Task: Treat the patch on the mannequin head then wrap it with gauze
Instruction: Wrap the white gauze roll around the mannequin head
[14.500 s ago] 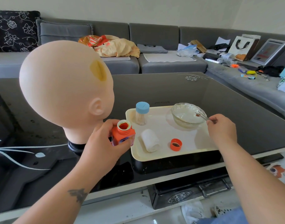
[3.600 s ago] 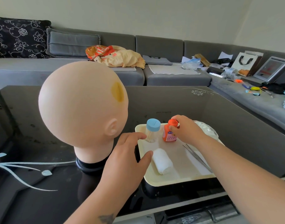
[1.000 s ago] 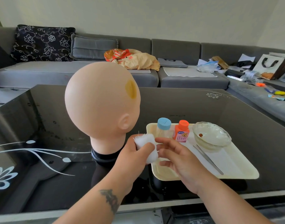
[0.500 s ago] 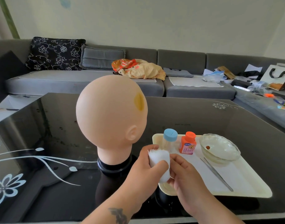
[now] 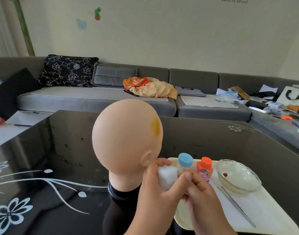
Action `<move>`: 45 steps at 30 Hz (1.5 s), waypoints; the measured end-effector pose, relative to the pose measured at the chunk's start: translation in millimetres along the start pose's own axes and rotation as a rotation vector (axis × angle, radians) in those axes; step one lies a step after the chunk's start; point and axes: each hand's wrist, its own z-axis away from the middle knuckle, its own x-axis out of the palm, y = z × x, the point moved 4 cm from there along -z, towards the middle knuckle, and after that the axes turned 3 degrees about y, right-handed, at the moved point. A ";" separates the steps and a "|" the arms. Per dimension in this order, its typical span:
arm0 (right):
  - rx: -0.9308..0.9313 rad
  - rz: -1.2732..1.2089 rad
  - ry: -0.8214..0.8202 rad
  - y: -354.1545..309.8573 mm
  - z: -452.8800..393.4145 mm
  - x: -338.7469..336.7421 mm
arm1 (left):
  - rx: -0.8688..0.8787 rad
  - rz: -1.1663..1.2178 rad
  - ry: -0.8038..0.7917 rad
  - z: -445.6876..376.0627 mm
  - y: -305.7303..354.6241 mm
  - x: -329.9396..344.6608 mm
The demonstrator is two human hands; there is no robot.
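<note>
Being soft, light and easily unravelled, the gauze roll is best taken by its loose end. It is gripped by the left hand beside the mannequin head, while the right hand pinches at it above the tray.

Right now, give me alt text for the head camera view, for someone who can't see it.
Two hands hold a white gauze roll beside a bald mannequin head with a yellow patch, on a black glass table. Right of it, a cream tray carries two bottles, a glass bowl and tweezers.
</note>
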 end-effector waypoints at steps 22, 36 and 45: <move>-0.179 0.068 -0.017 -79.4 -23.1 49.0 | 0.102 0.073 0.203 -21.3 69.5 -42.7; -0.122 0.117 0.098 -87.8 -49.3 55.3 | -0.023 0.172 0.157 -23.5 73.8 -52.1; -0.087 0.137 0.132 -85.1 -59.0 55.5 | -0.034 0.202 0.175 -22.9 79.9 -62.8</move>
